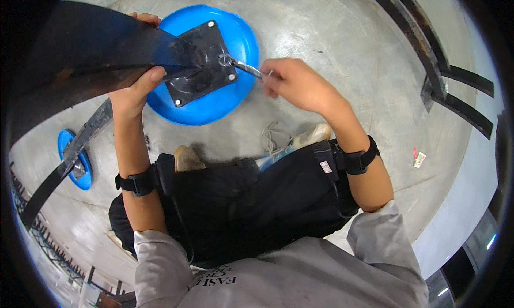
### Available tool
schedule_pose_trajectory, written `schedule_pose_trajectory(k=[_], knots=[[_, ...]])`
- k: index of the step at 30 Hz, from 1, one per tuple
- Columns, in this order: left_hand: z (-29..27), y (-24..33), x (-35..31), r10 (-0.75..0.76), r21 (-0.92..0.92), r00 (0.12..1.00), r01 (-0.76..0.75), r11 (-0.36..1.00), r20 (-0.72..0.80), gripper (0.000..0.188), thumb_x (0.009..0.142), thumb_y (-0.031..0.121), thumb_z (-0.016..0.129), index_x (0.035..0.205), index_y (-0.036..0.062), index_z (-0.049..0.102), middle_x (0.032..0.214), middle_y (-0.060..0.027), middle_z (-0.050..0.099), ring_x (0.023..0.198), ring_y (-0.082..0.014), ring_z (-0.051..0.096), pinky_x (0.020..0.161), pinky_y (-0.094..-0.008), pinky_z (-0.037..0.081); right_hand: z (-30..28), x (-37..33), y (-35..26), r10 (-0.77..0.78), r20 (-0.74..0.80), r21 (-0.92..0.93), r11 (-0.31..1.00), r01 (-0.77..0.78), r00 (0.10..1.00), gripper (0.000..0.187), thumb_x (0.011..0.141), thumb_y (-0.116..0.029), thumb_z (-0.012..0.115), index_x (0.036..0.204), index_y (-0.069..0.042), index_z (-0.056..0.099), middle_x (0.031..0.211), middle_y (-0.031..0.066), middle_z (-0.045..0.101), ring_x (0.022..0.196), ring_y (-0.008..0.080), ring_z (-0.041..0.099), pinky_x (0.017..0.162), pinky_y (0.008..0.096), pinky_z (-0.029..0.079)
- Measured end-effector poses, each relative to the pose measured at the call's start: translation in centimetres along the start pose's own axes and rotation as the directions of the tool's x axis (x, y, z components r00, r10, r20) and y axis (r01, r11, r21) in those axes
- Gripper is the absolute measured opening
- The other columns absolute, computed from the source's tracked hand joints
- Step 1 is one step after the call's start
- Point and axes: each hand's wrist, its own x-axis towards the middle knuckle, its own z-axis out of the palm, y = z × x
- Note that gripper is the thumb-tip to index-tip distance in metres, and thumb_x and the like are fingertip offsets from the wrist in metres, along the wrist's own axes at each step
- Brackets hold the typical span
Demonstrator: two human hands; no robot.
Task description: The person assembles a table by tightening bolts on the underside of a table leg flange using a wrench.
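Observation:
My left hand (pixel 134 94) is wrapped round a broad black metal beam (pixel 101 51), thumb on the near side and fingertips showing on the far side. The beam meets a black square plate (pixel 201 85) that lies on a round blue disc (pixel 246 40). Pale bolt heads show at three of the plate's corners; the beam hides the fourth. In the curled fingers of my right hand (pixel 300 83) is the end of a silver wrench (pixel 246 68). Its other end rests at the plate's right side, where I cannot make out exactly what it grips.
A second, smaller-looking blue disc (pixel 88 168) with a black bar (pixel 93 128) across it is at the left. Curved black metal bars (pixel 417 40) stand at the upper right. Small scraps (pixel 419 159) lie on the grey concrete floor (pixel 300 29). My shoes (pixel 313 136) are below the disc.

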Motion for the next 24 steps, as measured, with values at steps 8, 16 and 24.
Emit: schedule_pose_trajectory(k=[8,16,24], knots=[[-0.4,-0.1,1.1,0.005,0.012,0.998,-0.004,1.000,-0.062,0.066,0.064,0.023,0.076,0.117,-0.0016,0.045,0.109,-0.0140,0.054,0.099,-0.0226,0.053,0.090,-0.0326,0.040,3.8,2.3,2.1,0.299,0.328,0.106,0.931,-0.349,0.896,0.022,0.078,-0.010,0.046,0.090,0.005,0.055,0.069,0.0126,0.061,0.061,0.0192,0.062,0.053,0.0291,0.050],[-0.3,0.6,1.3,-0.002,0.108,0.997,0.011,0.994,-0.076,0.042,0.063,0.013,0.075,0.099,-0.0015,0.057,0.098,-0.0078,0.059,0.089,-0.0172,0.055,0.083,-0.0272,0.041,4.1,2.8,2.6,0.372,0.251,0.286,0.854,-0.435,0.894,0.020,0.082,-0.013,0.048,0.090,0.005,0.056,0.070,0.0123,0.061,0.058,0.0180,0.062,0.050,0.0279,0.051],[-0.9,0.1,0.9,-0.056,0.191,0.998,0.052,0.980,0.014,0.072,0.065,0.029,0.074,0.121,0.0008,0.038,0.114,-0.0173,0.051,0.103,-0.0246,0.050,0.091,-0.0349,0.038,5.4,3.1,1.9,0.428,0.349,0.341,0.771,-0.538,0.834,0.022,0.082,-0.011,0.047,0.093,0.006,0.055,0.071,0.0136,0.060,0.057,0.0199,0.061,0.046,0.0280,0.048]])
